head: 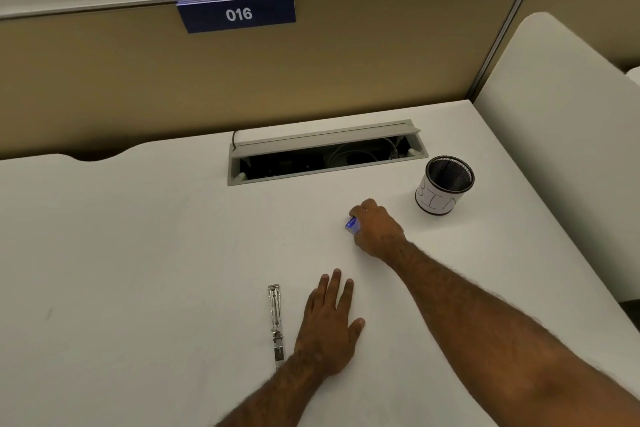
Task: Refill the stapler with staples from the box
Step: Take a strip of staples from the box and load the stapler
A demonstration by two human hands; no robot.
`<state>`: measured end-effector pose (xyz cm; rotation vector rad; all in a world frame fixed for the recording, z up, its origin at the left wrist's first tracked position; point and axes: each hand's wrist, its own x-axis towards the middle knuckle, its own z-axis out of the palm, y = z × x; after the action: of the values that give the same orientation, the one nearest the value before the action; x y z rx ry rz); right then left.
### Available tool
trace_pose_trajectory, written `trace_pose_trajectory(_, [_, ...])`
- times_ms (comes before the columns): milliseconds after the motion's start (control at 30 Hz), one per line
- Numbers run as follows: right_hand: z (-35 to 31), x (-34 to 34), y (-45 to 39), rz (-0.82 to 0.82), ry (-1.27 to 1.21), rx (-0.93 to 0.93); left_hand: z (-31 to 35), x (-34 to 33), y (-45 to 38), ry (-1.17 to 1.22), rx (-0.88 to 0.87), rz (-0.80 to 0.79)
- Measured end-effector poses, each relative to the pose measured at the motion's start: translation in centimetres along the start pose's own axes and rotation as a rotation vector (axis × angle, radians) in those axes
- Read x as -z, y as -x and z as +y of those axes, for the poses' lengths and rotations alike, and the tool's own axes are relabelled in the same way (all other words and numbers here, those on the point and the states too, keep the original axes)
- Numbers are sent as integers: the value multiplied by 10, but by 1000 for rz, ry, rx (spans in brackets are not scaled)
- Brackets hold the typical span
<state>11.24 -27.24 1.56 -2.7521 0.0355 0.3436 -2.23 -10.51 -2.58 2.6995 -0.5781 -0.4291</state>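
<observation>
A slim metal stapler (276, 322) lies unfolded flat on the white desk (138, 253), its long axis pointing away from me. My left hand (330, 321) rests palm down just to its right, fingers spread, holding nothing. Farther out and to the right, my right hand (375, 227) is closed around a small blue staple box (351, 225); only the box's left end shows between the fingers, at desk level.
A black mesh pen cup (444, 185) with a white paper label stands right of my right hand. An open cable tray (325, 156) is sunk in the desk behind. A tan partition with a "016" sign (237, 13) closes the back.
</observation>
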Motion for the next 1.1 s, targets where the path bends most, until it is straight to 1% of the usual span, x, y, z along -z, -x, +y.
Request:
trace_pose_trajectory(67, [1,2,14,34,-144,-66,2,6,0,103,-3,33])
trace_pose_trajectory(133, [-1,0,33,84,-324,-117,5,17,1,369,60,135])
trace_pose_trajectory(200, [-8,-4,59,108,-426,-117,7,27,4,633,153,207])
trace_pose_trajectory(267, [-16,-10,85,86,-482,-108,8,34,10,803,192,226])
trace_pose_trajectory(367, [-30,-19,123,24,-540,-117,13,39,26,969,172,254])
trace_pose_trajectory(500, [-47,-24,164,-40,-680,-195,20,39,53,993,150,339])
trace_pose_trajectory(600, [-57,-23,186,-41,-735,-203,21,38,73,1063,194,416])
trace_pose_trajectory(700, [-65,-20,203,-63,-845,-191,18,41,89,1126,234,467])
trace_pose_trajectory(767, [-67,-20,212,-76,-986,-185,16,45,97,1177,245,482])
trace_pose_trajectory(833, [-67,-22,217,-88,-1177,-189,12,49,105,1220,252,494])
trace_pose_trajectory(900, [-68,-27,220,-116,-1326,-236,5,51,113,1217,259,495])
trace_pose_trajectory(1000, [-69,-35,221,-168,-1436,-317,-4,50,124,1214,290,500])
trace_pose_trajectory(1100, [-68,-43,223,-224,-1480,-369,-11,44,133,1200,340,440])
